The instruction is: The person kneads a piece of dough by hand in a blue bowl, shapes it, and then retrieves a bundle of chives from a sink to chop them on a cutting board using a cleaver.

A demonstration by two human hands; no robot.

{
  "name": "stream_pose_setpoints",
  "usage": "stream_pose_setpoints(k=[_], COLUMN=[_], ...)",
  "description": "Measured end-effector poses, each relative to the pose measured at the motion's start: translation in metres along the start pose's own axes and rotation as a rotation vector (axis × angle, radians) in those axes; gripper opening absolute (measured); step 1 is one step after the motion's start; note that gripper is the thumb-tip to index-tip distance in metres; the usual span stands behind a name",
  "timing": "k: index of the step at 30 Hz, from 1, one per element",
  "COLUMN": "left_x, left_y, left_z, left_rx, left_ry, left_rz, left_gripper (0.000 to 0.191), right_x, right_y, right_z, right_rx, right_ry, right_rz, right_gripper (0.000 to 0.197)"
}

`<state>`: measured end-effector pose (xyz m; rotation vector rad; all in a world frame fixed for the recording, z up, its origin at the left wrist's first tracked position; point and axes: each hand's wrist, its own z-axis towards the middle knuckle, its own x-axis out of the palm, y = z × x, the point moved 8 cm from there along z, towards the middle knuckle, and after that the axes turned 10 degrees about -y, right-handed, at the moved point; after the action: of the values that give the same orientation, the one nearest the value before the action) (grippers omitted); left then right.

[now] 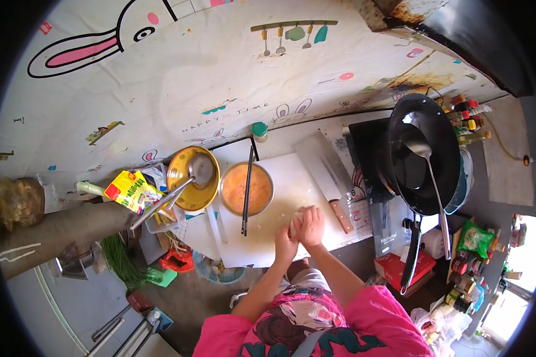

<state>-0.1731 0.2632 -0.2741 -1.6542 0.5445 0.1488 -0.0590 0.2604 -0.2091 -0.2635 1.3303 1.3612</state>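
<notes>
Both hands meet over the near edge of a white cutting board (277,187). My left hand (287,244) and my right hand (311,226) close around a small pale item (296,222), mostly hidden by the fingers; its kind cannot be told. Right of them lies a cleaver (324,174) with a wooden handle, its blade pointing to the wall. To the left stands a metal bowl of orange-yellow liquid (236,189), with black chopsticks (249,187) across its rim. Beside it, a yellow bowl (178,201) holds a metal ladle (201,168).
A black wok (399,156) with a metal spatula (422,149) sits on the stove at right. A green-lidded jar (259,130) stands by the wall. A yellow packet (131,189) lies left, above green stalks (120,261). Bottles (466,116) crowd the far right.
</notes>
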Motion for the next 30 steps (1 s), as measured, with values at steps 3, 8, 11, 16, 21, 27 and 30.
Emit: stream_pose_setpoints(k=[3, 8, 11, 16, 21, 27, 30], left_x=[-0.006, 0.009, -0.012, -0.007, -0.021, -0.002, -0.004], left_y=[0.004, -0.004, 0.0, -0.026, -0.038, 0.021, 0.011], left_z=[-0.03, -0.004, 0.018, 0.033, 0.013, 0.01, 0.017], left_rx=[0.021, -0.358, -0.167, 0.162, 0.11, -0.359, -0.28], left_ry=[-0.207, -0.125, -0.116, 0.155, 0.006, -0.068, 0.026], left_rz=[0.067, -0.328, -0.165, 0.06, 0.2, -0.344, -0.134], left_gripper=[0.029, 0.036, 0.042, 0.047, 0.057, 0.032, 0.025], right_x=[0.014, 0.028, 0.008, 0.003, 0.032, 0.033, 0.005], right_y=[0.003, -0.045, -0.039, -0.01, -0.016, -0.013, -0.006], right_z=[0.024, 0.019, 0.016, 0.006, 0.035, 0.029, 0.018], right_rx=[0.026, 0.346, 0.694, 0.169, 0.074, 0.309, 0.311], right_ry=[0.039, 0.122, 0.171, -0.029, 0.025, 0.113, 0.112], right_rz=[0.003, 0.105, 0.256, 0.098, -0.023, 0.225, 0.24], right_gripper=[0.012, 0.031, 0.034, 0.015, 0.01, 0.026, 0.023])
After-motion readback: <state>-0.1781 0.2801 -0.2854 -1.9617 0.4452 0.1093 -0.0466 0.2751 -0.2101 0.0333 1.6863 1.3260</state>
